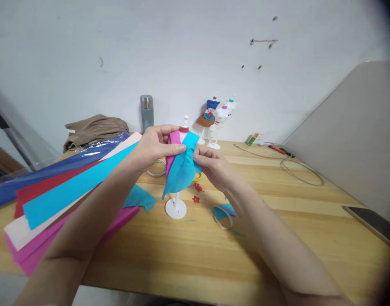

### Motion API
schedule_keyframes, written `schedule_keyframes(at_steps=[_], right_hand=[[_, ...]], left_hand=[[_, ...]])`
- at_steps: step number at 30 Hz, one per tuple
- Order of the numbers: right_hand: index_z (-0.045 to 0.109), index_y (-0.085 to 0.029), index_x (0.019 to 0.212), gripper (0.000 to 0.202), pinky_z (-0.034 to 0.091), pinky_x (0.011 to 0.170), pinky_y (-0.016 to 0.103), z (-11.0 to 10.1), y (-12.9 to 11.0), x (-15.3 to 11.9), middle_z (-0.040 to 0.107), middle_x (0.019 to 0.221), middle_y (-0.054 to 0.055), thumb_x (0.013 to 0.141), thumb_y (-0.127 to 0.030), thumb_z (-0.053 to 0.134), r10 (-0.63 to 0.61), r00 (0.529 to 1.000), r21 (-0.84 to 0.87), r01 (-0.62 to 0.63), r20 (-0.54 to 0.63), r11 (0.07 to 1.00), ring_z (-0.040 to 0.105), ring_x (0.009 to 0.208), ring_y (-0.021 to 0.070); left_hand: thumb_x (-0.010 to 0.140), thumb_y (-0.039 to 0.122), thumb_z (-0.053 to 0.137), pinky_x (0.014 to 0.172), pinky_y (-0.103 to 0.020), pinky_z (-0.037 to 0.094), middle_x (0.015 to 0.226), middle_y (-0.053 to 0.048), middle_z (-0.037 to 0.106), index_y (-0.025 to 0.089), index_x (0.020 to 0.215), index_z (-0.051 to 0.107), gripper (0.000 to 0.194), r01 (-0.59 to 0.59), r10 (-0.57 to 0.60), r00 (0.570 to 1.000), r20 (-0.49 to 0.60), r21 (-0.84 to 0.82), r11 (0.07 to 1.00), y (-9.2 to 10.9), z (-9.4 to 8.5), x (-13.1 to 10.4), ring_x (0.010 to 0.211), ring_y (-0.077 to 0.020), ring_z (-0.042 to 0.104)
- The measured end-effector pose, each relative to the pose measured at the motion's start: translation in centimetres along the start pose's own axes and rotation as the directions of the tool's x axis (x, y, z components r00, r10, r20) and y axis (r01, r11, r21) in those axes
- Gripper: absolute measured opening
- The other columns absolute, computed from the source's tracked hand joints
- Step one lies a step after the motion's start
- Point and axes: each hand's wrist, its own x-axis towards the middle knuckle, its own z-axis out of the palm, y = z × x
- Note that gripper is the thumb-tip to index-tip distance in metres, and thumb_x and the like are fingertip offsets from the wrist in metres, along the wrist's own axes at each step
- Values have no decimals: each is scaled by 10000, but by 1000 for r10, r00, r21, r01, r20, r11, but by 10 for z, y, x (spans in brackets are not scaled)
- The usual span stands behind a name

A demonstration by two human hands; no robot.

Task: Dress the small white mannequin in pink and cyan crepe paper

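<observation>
A small white dress-form mannequin [176, 208] stands upright on its round base, with a red band at its neck. Blue crepe paper [181, 170] wraps its front diagonally, over a pink piece [175, 137] on the left shoulder side. My left hand [155, 144] is closed at the mannequin's left side, its thumb pressing the blue paper at the chest. At the waist on the right, my right hand [212, 163] pinches the blue paper between thumb and fingers. The mannequin's back and some of my fingertips are hidden.
Coloured crepe sheets [64, 193] fan out at left. Red flower pieces [196, 199], a white tape ring [225, 219] and blue scraps lie near the base. Behind stand dressed mannequins [210, 112] and a flask [147, 112]. A cable [305, 180] and a phone [373, 225] lie right.
</observation>
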Motion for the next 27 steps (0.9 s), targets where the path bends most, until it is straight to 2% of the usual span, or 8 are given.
schedule_keyframes(at_steps=[4, 7, 10, 13, 16, 19, 23, 27], right_hand=[[554, -216, 630, 401, 374, 587, 293, 0, 3, 1, 526, 592, -41, 626, -473, 862, 80, 997, 53, -80, 7, 995, 450, 557, 117], [538, -221, 652, 409, 417, 628, 297, 0, 4, 2, 554, 642, -49, 573, -406, 894, -11, 993, 10, 13, -114, 1000, 485, 591, 116], [548, -227, 632, 351, 431, 625, 301, 1, 1, 0, 549, 637, -49, 595, -365, 869, -152, 961, -155, 118, -232, 981, 487, 605, 124], [600, -229, 633, 262, 437, 603, 305, 1, -3, -4, 569, 628, -27, 653, -374, 817, -221, 956, -261, 167, -192, 951, 498, 618, 143], [628, -232, 652, 260, 465, 605, 316, 2, -6, -6, 598, 643, -10, 688, -420, 805, -217, 969, -262, 181, -117, 948, 521, 632, 158], [648, -234, 695, 251, 497, 625, 337, 3, -4, -6, 634, 667, 0, 685, -416, 820, -213, 966, -254, 171, -148, 952, 551, 635, 167], [592, -235, 701, 272, 487, 618, 325, 4, 0, -5, 604, 655, -21, 666, -370, 826, -252, 946, -247, 200, -204, 948, 546, 604, 148], [616, -230, 684, 181, 478, 638, 332, 3, -1, -6, 604, 659, -16, 693, -339, 760, -243, 958, -259, 198, -152, 945, 540, 619, 153]], left_hand=[[611, 339, 946, 763, -331, 644, 965, -99, 819, 130, 1171, 781, 620, 2, -2, 1000, 7, -4, 1000, 4, 3, -1, 878, -246, 786], [608, 331, 949, 746, -308, 635, 943, -95, 814, 116, 1161, 782, 617, 8, -8, 1000, 14, 2, 1000, 6, 4, -2, 840, -222, 775], [622, 322, 942, 739, -298, 630, 917, -87, 807, 108, 1170, 778, 610, 12, -13, 1000, 3, 28, 1000, 8, 6, -3, 812, -205, 767], [641, 314, 927, 750, -303, 634, 940, -86, 808, 111, 1194, 770, 609, 1, 0, 1000, -14, 73, 997, 9, 7, -4, 827, -206, 769], [657, 327, 912, 751, -313, 638, 946, -82, 807, 116, 1218, 762, 618, -4, 9, 999, -37, 117, 993, 10, 9, -6, 850, -223, 773], [675, 327, 893, 725, -304, 631, 885, -60, 793, 123, 1237, 757, 613, 4, 4, 998, -60, 131, 991, 10, 10, -6, 812, -211, 763], [700, 302, 869, 708, -282, 618, 833, -41, 770, 124, 1230, 761, 570, 12, -1, 996, -85, 132, 991, 10, 12, -7, 765, -177, 736], [688, 286, 872, 715, -276, 612, 836, -38, 767, 127, 1211, 771, 556, 22, -10, 995, -96, 122, 992, 12, 13, -7, 762, -166, 723]])
